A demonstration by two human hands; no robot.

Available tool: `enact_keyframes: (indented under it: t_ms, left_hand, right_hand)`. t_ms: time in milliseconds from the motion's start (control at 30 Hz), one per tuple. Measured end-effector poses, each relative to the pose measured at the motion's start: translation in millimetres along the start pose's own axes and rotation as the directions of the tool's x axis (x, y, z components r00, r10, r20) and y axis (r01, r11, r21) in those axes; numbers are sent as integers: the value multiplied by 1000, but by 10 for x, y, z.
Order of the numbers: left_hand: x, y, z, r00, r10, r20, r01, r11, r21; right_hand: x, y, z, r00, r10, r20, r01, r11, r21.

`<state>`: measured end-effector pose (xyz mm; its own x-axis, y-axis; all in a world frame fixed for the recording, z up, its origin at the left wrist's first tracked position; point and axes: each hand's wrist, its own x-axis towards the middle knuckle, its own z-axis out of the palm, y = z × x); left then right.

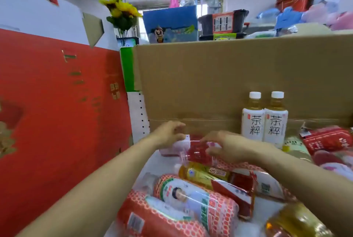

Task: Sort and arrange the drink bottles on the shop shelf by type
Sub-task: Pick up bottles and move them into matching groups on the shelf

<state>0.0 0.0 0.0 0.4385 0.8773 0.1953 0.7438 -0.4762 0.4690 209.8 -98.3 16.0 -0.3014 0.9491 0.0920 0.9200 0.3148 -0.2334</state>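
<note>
Item: drink bottles on a shop shelf, sorting by type under way, early stage by the look of it. Sorted so far: two upright tea bottles (264, 120), white caps, white labels, side by side and touching, at right of centre against the cardboard wall (210, 76). Unsorted: a heap lying flat across the lower frame, comprising a yellow tea bottle (202, 174), two large red-patterned bottles (191, 200), an amber bottle (294, 221) at lower right, and red-wrapped bottles (328, 139) at the right edge. In hand: a red-labelled bottle (198, 150), lying at frame centre on top of the heap. Right hand (227, 146): fingers curled down over this bottle, gripping it. Left hand (170, 133): fingers bent over a pink-white bottle (172, 147) just left of it; blur hides whether it grips or only touches. Step judged: lifting one bottle out of the heap. Next move calls for freeing it without rolling its neighbours, standing it upright, and starting its own row apart from the tea pair. Containers: the bay holding all of the above, bounded by the cardboard wall behind and a tall red box (57, 103) at left. A black crate (223, 21) and a blue box (170, 24) sit above, upper centre; contents not discernible.
</note>
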Motion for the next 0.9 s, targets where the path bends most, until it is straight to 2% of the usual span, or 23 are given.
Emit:
enact_keyframes:
  t_ms: [133,233,367,500,600,767,833,900]
  left_hand:
    - [190,-110,89,992,66,108,-86,977,196]
    - [310,-149,110,986,74,151,-112,958,263]
    - [346,-144,90,977,19,214,-124,864,487]
    - [273,-177,74,983,-5,185,-109,795,597]
    - [169,-245,60,989,8,151,-112,710,695]
    - [15,-385,-31,997,5,75,-56,722,689]
    - [-41,-439,-75,1000,-4,14,-5,780,626]
    - [-87,-479,-88,996,-29,-83,64,883,464]
  right_hand:
    - [294,6,60,991,10,133,11,987,-158]
    - [445,53,99,987,0,163,40,969,-242]
    - [557,55,155,984,-15,175,72,944,-323]
    - [619,24,205,979,-58,196,138,897,-419]
    - [630,25,194,976,-103,193,178,886,-429]
    - [559,55,46,980,-166,106,192,923,-333]
    - [503,70,-87,990,-136,38,141,962,-234]
    - [458,141,-211,995,-89,-50,84,993,-88]
